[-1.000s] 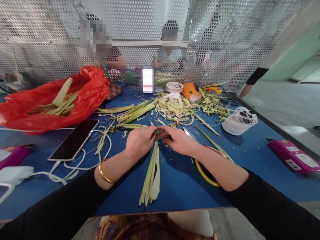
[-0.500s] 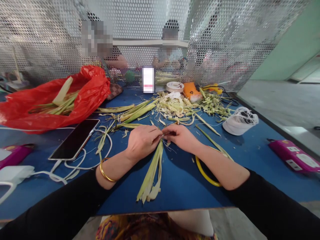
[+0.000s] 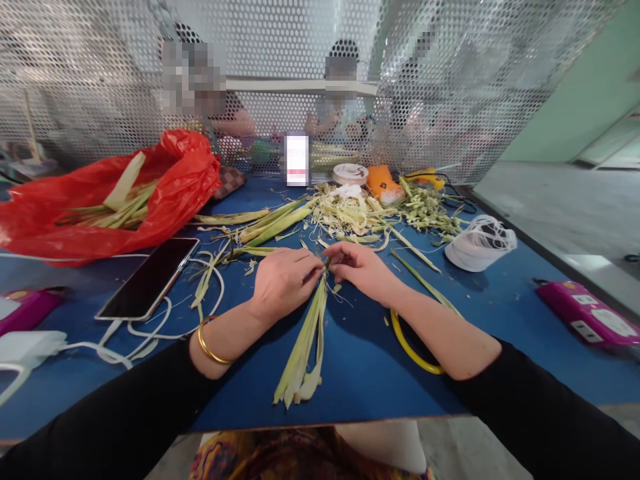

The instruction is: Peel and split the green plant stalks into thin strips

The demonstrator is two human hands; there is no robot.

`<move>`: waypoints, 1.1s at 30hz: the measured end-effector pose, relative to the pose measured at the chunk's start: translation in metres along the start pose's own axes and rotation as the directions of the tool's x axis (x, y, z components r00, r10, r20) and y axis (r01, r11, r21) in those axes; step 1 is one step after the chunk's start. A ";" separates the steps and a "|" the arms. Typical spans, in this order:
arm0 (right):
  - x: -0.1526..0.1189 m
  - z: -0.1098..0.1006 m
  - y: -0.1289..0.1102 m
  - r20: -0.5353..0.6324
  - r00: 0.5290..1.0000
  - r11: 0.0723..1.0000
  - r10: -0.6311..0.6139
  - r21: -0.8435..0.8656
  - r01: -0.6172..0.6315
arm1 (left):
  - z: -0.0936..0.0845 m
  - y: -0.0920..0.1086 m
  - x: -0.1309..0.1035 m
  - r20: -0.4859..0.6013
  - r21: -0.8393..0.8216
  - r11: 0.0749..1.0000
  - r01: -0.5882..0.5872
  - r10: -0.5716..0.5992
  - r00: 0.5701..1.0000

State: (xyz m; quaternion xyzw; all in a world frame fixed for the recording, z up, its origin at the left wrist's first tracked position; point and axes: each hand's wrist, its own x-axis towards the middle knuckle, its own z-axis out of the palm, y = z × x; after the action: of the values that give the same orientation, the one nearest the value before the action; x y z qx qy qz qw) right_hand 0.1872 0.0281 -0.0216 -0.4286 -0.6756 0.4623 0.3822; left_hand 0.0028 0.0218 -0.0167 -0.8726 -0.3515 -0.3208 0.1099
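A bundle of pale green corn husk strips (image 3: 311, 340) lies on the blue table in front of me, its loose ends fanned toward the near edge. My left hand (image 3: 286, 280) is closed in a pinch on the bundle's narrow upper end. Facing it, my right hand (image 3: 361, 270) has its thumb and fingers curled around the dark tip of the same end. Fine pale threads (image 3: 345, 298) trail from the tied-looking spot below the fingertips. A yellow ring (image 3: 411, 347) lies partly under my right forearm.
Beyond my hands are heaped husk scraps (image 3: 350, 210) and longer husks (image 3: 277, 225). At left are a red plastic bag (image 3: 187, 173), a phone (image 3: 150, 280) and white cables. A roll of white cord (image 3: 477, 247) stands right. Behind a perforated screen (image 3: 280, 47) sit two people.
My right hand's fingers have lifted slightly and opened a little around the bundle's tip, so the dark end shows more. My left hand and the husks stay almost in place.
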 end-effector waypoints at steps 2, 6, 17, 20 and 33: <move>-0.001 -0.001 0.000 0.037 0.997 0.995 -0.065 -0.077 0.068 | -0.001 0.000 0.000 -0.005 -0.006 1.000 -0.007 0.007 1.000; -0.001 -0.003 0.001 0.000 0.996 0.979 -0.086 -0.187 0.085 | -0.002 0.001 0.000 0.010 -0.016 1.000 -0.006 0.006 1.000; 0.000 -0.006 -0.004 0.049 0.996 0.990 0.073 -0.125 -0.066 | -0.003 -0.006 0.000 0.066 -0.129 0.985 0.117 -0.109 0.992; -0.001 -0.010 -0.007 0.057 0.991 0.985 0.122 -0.130 -0.114 | -0.005 -0.011 0.001 0.120 -0.146 0.957 0.251 -0.235 0.965; -0.009 -0.004 -0.019 0.256 0.966 0.964 -0.029 0.264 -0.041 | -0.005 -0.016 0.004 0.379 -0.303 0.701 0.646 -0.533 0.756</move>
State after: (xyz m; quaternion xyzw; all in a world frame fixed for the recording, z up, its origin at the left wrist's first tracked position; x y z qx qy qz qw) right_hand 0.1899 0.0168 -0.0030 -0.3114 -0.6497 0.6020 0.3443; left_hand -0.0080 0.0335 -0.0111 -0.7488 -0.5488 -0.2875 -0.2356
